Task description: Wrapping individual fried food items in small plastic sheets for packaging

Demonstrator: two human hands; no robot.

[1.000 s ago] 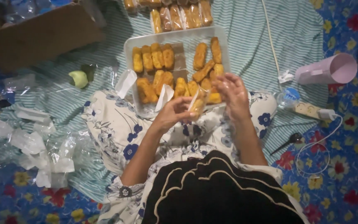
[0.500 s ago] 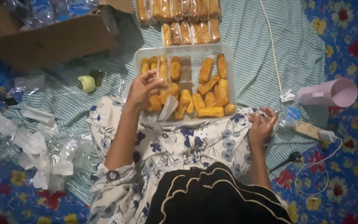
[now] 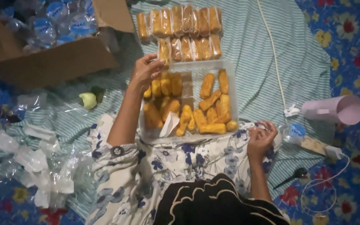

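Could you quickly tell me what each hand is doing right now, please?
Left hand: closed on a wrapped snack.
Right hand: fingers curled at the lap; contents cannot be told.

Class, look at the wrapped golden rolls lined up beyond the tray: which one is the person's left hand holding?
The wrapped roll at the left end of the nearer row, pinched by the left hand. The other wrapped rolls lie untouched.
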